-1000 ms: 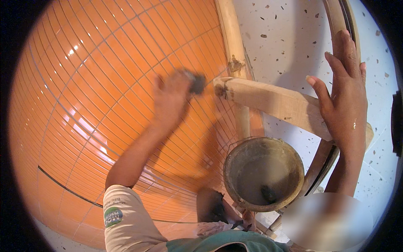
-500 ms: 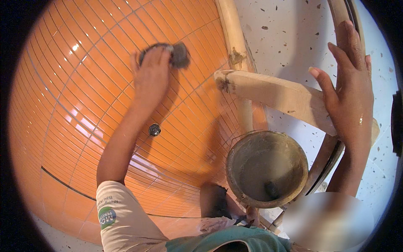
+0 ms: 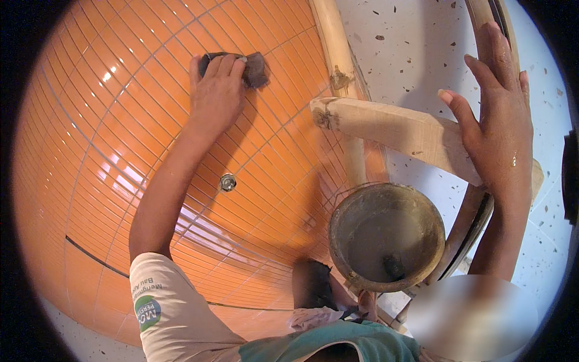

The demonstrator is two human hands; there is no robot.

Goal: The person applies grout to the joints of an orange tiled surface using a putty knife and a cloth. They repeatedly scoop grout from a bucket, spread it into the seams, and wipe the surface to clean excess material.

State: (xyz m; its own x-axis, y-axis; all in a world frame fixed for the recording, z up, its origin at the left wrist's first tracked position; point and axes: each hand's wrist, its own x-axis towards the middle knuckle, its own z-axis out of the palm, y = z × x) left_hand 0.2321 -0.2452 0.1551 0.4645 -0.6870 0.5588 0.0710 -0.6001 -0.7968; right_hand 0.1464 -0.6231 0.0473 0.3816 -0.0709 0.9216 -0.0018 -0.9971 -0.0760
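My left hand (image 3: pixel 218 90) presses a dark grey cloth (image 3: pixel 256 70) against the orange tiled wall (image 3: pixel 145 78). The fingers are closed over the cloth, and part of it sticks out beyond the fingertips. On the right, my right hand (image 3: pixel 497 120) has its fingers spread and holds nothing. Its palm lies by the end of a wooden board (image 3: pixel 398 128), with the fingers along a curved rail (image 3: pixel 479 18). Below, between the two arms, is a dirty bucket (image 3: pixel 342 250) holding murky grey liquid and a dark lump (image 3: pixel 393 267).
A round wooden pole (image 3: pixel 332 42) runs along the tiles and meets the board. A small round metal fitting (image 3: pixel 228 183) sits in the tiles beside my left forearm. Speckled white flooring (image 3: pixel 410 48) shows behind the wood. A dark-clad leg (image 3: pixel 312 283) is near the bucket.
My left hand and the cloth have shifted slightly up along the tiles, and the cloth shows more sharply. My right hand keeps its place on the wood.
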